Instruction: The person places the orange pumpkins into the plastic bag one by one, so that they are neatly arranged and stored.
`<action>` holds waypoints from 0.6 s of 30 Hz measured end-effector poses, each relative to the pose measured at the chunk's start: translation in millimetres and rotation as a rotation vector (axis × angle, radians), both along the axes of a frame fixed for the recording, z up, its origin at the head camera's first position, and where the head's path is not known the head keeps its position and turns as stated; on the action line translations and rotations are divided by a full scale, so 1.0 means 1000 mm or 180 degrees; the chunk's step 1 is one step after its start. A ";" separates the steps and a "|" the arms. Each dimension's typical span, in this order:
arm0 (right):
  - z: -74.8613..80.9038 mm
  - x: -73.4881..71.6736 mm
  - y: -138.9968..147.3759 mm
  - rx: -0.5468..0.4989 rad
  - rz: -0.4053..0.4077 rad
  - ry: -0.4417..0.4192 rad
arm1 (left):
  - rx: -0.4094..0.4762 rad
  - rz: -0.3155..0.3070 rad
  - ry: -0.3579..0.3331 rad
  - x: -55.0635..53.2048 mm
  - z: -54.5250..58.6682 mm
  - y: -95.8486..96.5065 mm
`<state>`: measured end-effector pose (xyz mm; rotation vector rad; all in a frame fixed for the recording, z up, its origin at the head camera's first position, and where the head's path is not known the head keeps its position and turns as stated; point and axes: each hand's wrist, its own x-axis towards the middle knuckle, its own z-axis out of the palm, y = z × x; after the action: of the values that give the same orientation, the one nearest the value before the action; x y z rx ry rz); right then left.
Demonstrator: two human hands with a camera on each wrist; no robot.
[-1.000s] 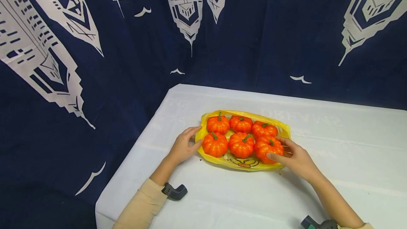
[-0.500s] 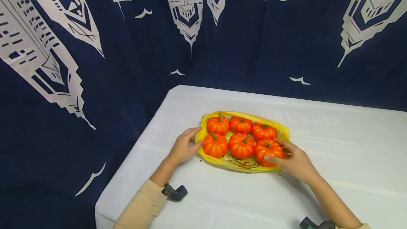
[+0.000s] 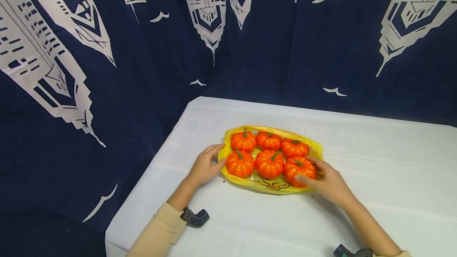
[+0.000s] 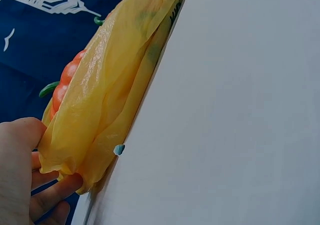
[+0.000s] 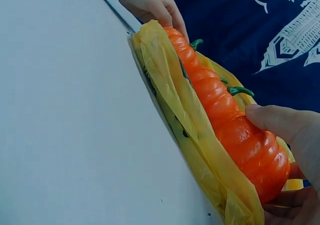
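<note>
A yellow plastic bag (image 3: 271, 190) lies on the white table, spread wide with its rim rolled out around several small orange pumpkins in two rows. My left hand (image 3: 206, 165) holds the bag's left end; in the left wrist view the bag's tip (image 4: 75, 150) sits between thumb and fingers. At the right end, my right hand (image 3: 330, 181) grips the front-right pumpkin (image 3: 299, 169), thumb on its near side and fingers behind it. The right wrist view has this pumpkin (image 5: 255, 155) low in the bag, green stems showing beside it. The bag's underside is hidden.
The white-covered table (image 3: 250, 225) extends to the right and front of the bag. Behind it hangs a dark blue cloth (image 3: 271, 70) with white building and bird prints. Small dark specks (image 3: 312, 197) lie near the bag. A dark wrist device (image 3: 195, 217) sits on the left arm.
My right hand has shifted the front-right pumpkin slightly toward the near side and left, away from the pumpkin behind it. The left hand stays at the bag's left end.
</note>
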<state>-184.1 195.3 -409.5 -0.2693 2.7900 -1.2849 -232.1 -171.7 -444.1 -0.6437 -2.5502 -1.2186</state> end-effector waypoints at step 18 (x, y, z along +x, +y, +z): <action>0.002 0.002 0.001 -0.0110 -0.0026 0.0295 | 0.0143 -0.0012 0.0072 -0.002 0.001 0.001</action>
<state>-181.9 196.8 -407.1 -0.3278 2.8498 -1.3575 -234.6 -170.6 -443.4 -0.6490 -2.4967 -1.2589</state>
